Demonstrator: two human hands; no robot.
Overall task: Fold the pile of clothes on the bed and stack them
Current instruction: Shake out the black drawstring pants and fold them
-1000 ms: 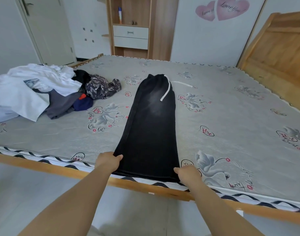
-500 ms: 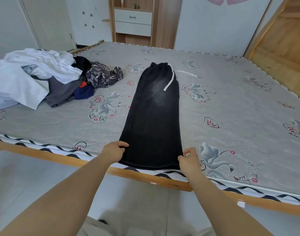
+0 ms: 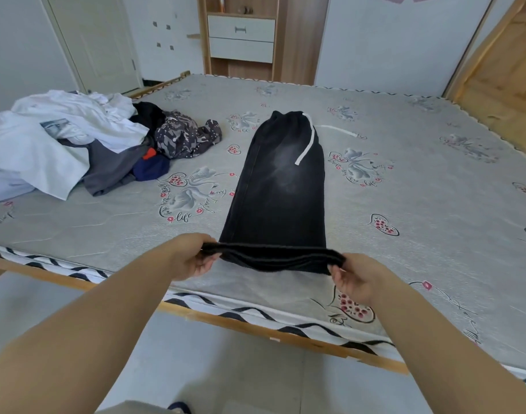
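Item in hand: black washed-denim trousers with white drawstring (image 3: 281, 186), laid lengthwise on grey floral-print mattress of wooden bed (image 3: 419, 204), legs doubled one over the other, waistband at far end.
Left hand (image 3: 193, 258): fingers pinched round left corner of hem. Right hand (image 3: 355, 277): fingers pinched round right corner. Hem lifted clear of mattress and stretched taut between both hands, near front edge of bed; rest of garment flat. Hold at both corners likely to keep layers aligned and edge straight for carrying hem toward waistband.
Drawstring: one end across the hip, other trailing right onto mattress; risk of being left sticking out of fold.
Awaiting folding: loose pile of white, grey, navy and camouflage clothes (image 3: 76, 144), far left, well apart from trousers.
No folded stack visible.
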